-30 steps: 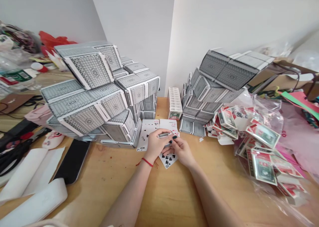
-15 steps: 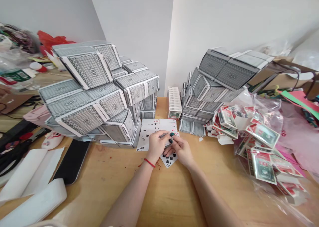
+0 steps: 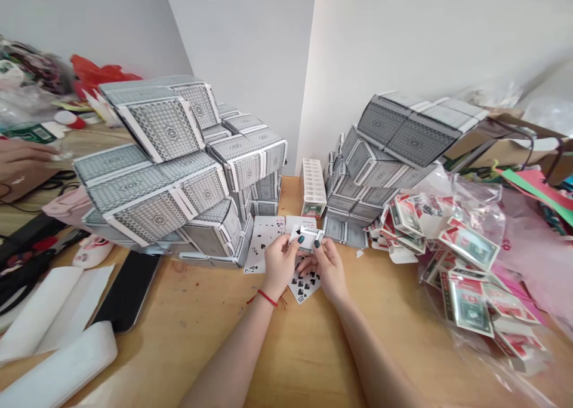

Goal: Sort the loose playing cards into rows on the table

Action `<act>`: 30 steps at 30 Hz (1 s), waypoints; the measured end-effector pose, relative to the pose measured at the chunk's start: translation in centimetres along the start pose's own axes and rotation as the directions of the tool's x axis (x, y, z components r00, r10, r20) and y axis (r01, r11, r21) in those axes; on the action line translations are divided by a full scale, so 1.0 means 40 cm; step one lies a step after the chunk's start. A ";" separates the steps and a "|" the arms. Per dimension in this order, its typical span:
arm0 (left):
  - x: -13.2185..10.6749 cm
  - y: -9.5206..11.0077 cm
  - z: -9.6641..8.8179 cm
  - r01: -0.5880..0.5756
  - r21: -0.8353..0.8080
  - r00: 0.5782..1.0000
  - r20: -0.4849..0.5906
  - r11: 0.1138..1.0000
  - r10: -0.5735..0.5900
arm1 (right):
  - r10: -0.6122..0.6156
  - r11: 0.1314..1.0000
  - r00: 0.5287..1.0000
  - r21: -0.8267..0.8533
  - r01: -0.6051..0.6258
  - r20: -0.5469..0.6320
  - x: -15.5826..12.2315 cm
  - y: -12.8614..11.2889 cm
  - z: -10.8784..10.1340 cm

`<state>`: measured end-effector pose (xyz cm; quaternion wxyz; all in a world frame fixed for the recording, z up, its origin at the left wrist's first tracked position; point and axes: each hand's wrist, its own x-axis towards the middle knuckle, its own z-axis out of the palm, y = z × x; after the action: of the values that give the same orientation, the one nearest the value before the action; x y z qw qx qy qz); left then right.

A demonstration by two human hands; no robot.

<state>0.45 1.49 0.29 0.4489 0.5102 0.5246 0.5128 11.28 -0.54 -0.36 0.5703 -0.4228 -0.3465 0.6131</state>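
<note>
In the middle of the table my left hand (image 3: 278,260) and my right hand (image 3: 332,269) are closed on a playing card (image 3: 308,241) between them, thumbs on its near face. Its upper edge looks bent over, with a strip of patterned back showing. Loose playing cards lie face up under and beside my hands: a spread of spades (image 3: 262,245) by my left hand and a ten of spades (image 3: 303,288) below my fingers. My fingers hide part of the held card.
Stacked blocks of folded cards rise at left (image 3: 159,187) and right (image 3: 380,169). A row of card boxes (image 3: 313,187) stands between them. Torn card boxes (image 3: 470,300) lie on plastic at right. A black phone (image 3: 128,291) lies at left; another person's hand (image 3: 27,163) shows at the left edge.
The held card has turned up, so its white face now shows, and my thumbs have moved apart along it. More of the other person's hand has come in at the left edge.
</note>
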 end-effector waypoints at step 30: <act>-0.017 0.015 0.002 -0.101 0.192 0.994 0.048 0.976 0.093 | 0.088 0.995 0.996 -0.057 -0.086 0.033 -0.005 -0.013 0.004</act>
<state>0.63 0.80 0.86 0.3814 0.5865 0.5378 0.4706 11.32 -0.67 0.19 0.5247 -0.4423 -0.3547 0.6350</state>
